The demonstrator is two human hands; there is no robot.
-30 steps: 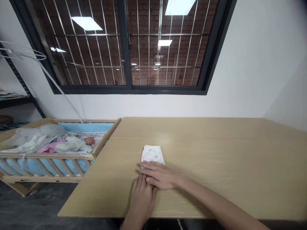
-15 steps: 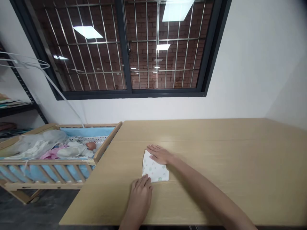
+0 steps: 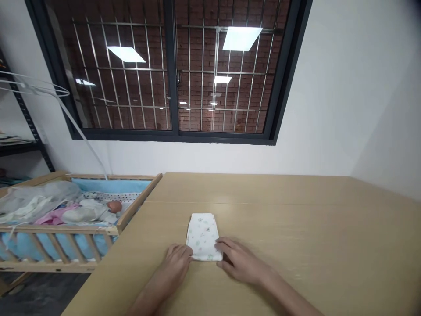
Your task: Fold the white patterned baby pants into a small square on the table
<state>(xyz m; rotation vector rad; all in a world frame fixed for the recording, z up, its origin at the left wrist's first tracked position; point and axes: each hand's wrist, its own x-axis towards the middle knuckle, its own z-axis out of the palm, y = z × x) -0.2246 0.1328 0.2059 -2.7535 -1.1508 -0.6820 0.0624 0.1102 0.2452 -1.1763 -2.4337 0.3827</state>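
A small folded white cloth (image 3: 203,235) with a pale green print lies flat on the wooden table (image 3: 296,245), narrower at its far end. At its near left corner my left hand (image 3: 177,262) has its fingers curled together on the edge. My right hand (image 3: 238,259) grips the near right corner, fingers on top and thumb at the near edge. The left thumb is hidden from view.
Left of the table stands a wooden crib (image 3: 88,230) with blue lining, holding rumpled cloths and a baby-like figure (image 3: 95,211) in white. A bent white pole (image 3: 79,129) rises behind it. A black shelf (image 3: 19,148) is at far left; a barred window (image 3: 174,135) is above.
My right hand has come from the cloth's far edge to its near right corner. The left hand stays near the near left corner. The cloth now lies straighter, and the view has tilted up.
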